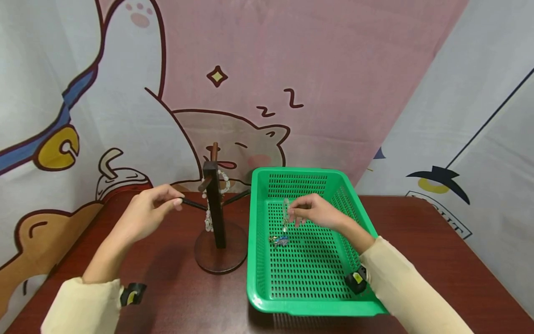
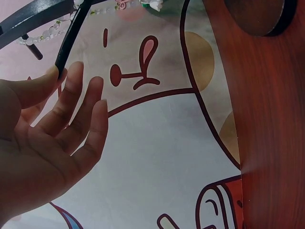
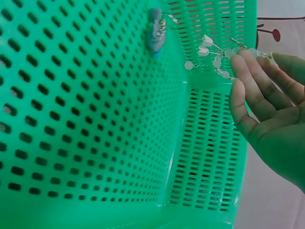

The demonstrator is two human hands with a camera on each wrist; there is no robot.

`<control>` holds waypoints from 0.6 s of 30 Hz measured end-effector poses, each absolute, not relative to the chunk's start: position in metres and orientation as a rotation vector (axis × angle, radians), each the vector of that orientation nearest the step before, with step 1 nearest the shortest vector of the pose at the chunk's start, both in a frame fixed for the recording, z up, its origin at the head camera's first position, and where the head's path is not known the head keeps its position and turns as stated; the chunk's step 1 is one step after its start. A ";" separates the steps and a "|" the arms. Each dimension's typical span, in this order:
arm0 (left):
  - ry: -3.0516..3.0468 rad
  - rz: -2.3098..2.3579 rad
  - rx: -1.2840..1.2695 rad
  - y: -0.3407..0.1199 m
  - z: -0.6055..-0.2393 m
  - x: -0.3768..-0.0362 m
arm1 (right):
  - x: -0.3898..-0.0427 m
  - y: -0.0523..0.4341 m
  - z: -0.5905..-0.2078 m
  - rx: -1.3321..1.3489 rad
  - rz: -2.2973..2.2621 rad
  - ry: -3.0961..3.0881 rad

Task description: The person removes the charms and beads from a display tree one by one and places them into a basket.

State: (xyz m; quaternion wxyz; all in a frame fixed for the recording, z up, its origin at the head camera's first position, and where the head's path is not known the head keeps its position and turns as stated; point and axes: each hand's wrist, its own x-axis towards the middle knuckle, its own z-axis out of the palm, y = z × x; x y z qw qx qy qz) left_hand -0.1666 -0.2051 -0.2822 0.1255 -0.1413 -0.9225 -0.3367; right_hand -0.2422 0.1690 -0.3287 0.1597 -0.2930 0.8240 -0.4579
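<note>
A dark wooden jewellery stand [image 1: 215, 208] stands on the table, left of a green basket [image 1: 258, 260]. A pale beaded bracelet [image 1: 207, 219] hangs on the stand. My left hand [image 1: 177, 200] pinches the tip of the stand's left black arm [image 1: 191, 203] between thumb and forefinger; the left wrist view shows that arm [image 2: 69, 40] meeting the left hand [image 2: 62, 74]. Over the basket my right hand [image 1: 292, 214] pinches a clear beaded bracelet [image 1: 285, 215], which dangles from the fingers. In the right wrist view the clear bracelet [image 3: 214, 52] hangs from my right hand [image 3: 252, 55].
A small blue trinket [image 1: 279, 240] lies on the basket floor, also seen as the blue trinket [image 3: 156, 36] by the green basket's wall [image 3: 205, 157]. The brown table [image 1: 417, 232] ends at a cartoon-printed cloth backdrop [image 1: 292, 69]. The stand's round base [image 1: 208, 260] sits close to the basket.
</note>
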 end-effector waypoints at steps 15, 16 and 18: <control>-2.689 -0.982 -0.414 -0.205 -0.281 -0.166 | -0.245 0.172 -0.349 -0.737 -1.230 2.365; -2.689 -0.981 -0.415 -0.205 -0.281 -0.166 | -0.244 0.172 -0.350 -0.731 -1.224 2.368; -2.687 -0.978 -0.417 -0.205 -0.282 -0.166 | -0.244 0.173 -0.351 -0.721 -1.217 2.367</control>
